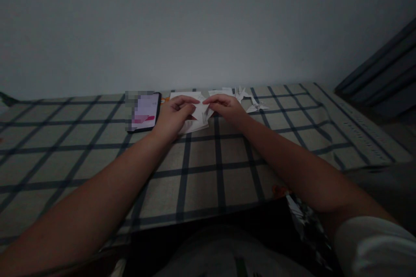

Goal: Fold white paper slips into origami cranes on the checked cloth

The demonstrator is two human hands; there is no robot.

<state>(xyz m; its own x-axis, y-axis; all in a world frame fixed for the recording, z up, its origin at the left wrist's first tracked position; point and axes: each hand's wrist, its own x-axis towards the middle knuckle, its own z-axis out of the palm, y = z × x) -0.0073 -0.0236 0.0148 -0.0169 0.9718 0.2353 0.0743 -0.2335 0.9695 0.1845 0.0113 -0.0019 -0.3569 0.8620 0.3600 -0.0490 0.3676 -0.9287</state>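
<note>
A small piece of folded white paper [206,114] is between my two hands, above the checked tablecloth. My left hand [175,114] is closed, with thumb and fingertips at the paper's left side. From the right, my right hand [225,107] pinches the same paper between thumb and index finger. The fingers partly hide its folds. Behind and below my hands lie white paper sheets [185,94]. Just right of my right hand are two folded paper cranes, one farther back [241,94] and one nearer [258,106].
A phone [143,112] with its screen lit lies left of my left hand, partly pixelated. The blue-striped tablecloth [201,156] covers the table up to a plain wall [201,26]. Dark striped fabric [386,69] hangs at the right.
</note>
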